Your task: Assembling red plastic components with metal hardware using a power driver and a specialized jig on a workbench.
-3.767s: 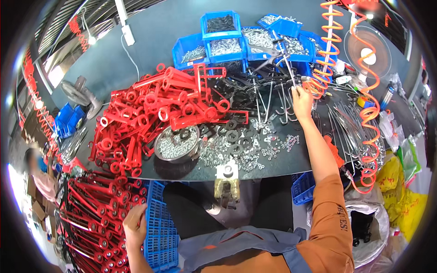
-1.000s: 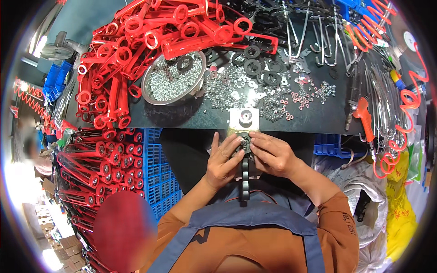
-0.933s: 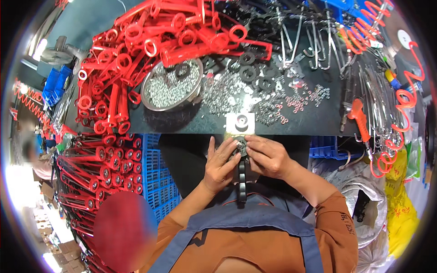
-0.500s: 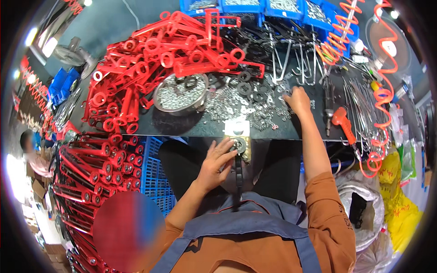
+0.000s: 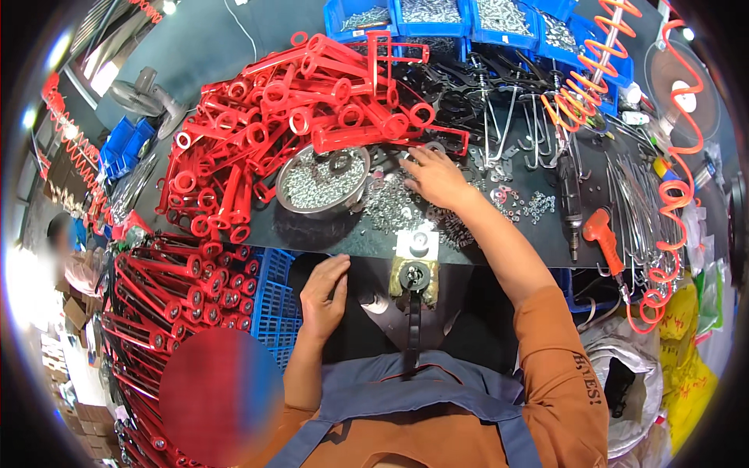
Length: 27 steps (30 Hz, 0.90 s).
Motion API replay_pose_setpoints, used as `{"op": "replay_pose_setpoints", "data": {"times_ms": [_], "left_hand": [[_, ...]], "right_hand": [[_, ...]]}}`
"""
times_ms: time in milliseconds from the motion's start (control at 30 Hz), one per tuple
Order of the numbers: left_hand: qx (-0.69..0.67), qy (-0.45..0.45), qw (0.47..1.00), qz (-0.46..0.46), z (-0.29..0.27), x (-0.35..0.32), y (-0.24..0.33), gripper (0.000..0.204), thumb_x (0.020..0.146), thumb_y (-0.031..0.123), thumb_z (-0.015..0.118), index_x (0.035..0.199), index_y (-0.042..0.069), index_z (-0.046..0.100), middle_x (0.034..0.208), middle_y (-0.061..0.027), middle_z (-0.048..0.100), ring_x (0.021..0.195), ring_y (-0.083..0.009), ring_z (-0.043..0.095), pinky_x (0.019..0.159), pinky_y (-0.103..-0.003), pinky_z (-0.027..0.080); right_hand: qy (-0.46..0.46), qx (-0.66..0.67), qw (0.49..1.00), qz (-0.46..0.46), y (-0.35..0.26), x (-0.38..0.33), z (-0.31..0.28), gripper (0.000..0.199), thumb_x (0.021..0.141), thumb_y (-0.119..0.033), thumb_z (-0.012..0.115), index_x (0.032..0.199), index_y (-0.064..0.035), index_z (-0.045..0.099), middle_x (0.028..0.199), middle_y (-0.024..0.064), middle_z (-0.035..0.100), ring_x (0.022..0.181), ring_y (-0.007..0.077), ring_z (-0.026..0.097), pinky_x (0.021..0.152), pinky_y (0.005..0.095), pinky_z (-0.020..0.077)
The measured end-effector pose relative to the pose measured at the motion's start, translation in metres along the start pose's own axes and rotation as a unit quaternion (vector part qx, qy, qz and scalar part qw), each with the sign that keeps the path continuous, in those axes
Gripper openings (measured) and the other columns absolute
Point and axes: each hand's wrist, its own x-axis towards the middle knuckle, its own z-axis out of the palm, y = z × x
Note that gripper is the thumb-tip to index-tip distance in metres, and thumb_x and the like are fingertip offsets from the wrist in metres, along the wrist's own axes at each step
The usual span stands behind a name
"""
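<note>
My right hand (image 5: 435, 179) reaches over the bench with fingers spread on the black rings (image 5: 434, 147) behind the loose washers (image 5: 390, 204). Whether a fingertip grips a ring is hidden. Beside the fixture, off the bench's front edge, my left hand (image 5: 324, 292) hangs in the air, its thumb apart from the fingers and nothing in it. The fixture has a white block (image 5: 417, 243) at the bench edge. In front of that block sits a round dark ring piece (image 5: 414, 274), and a black bar (image 5: 413, 320) runs from it toward me.
Red tubular frames (image 5: 273, 101) pile up at the back left, behind a metal bowl (image 5: 282, 187) of small silver parts. Blue bins (image 5: 503, 39) of fasteners line the back. A power driver (image 5: 571, 203), an orange-handled air tool (image 5: 602, 234) and bent metal rods (image 5: 644, 203) lie right.
My left hand has let go of the ring piece on the fixture and moved left. My right hand has swung left from the small parts at the right to the black rings.
</note>
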Motion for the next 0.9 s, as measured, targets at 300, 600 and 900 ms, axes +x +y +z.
{"op": "replay_pose_setpoints", "data": {"times_ms": [300,600,900], "left_hand": [[0.289,0.041,0.945,0.146,-0.003,0.085,-0.064,0.03,0.074,0.012,0.071,0.1,0.005,0.06,0.096,-0.0083,0.06,0.094,-0.0276,0.056,0.088,-0.043,0.04],[0.188,-0.096,0.955,0.207,-0.073,0.1,-0.112,0.027,0.061,0.005,0.074,0.083,0.007,0.059,0.08,-0.0048,0.057,0.078,-0.0264,0.054,0.071,-0.038,0.041],[0.155,-0.086,0.971,0.16,-0.093,0.056,-0.111,0.024,0.059,0.006,0.072,0.081,0.006,0.062,0.08,-0.0058,0.057,0.08,-0.0262,0.054,0.073,-0.037,0.042]], "right_hand": [[-0.084,0.045,0.994,0.051,0.003,-0.047,-0.029,0.042,0.083,-0.031,0.06,0.121,-0.0165,0.053,0.133,0.0075,0.048,0.128,0.0292,0.039,0.097,0.0498,0.034],[-0.107,0.052,0.99,0.081,0.0,-0.038,-0.033,0.042,0.082,-0.027,0.063,0.121,-0.015,0.055,0.131,0.0068,0.049,0.129,0.0285,0.038,0.099,0.0474,0.0334],[-0.033,0.022,0.998,0.038,-0.016,0.012,-0.014,0.023,0.077,-0.02,0.066,0.098,-0.0104,0.065,0.1,0.0089,0.062,0.1,0.0302,0.057,0.08,0.0449,0.046]]}}
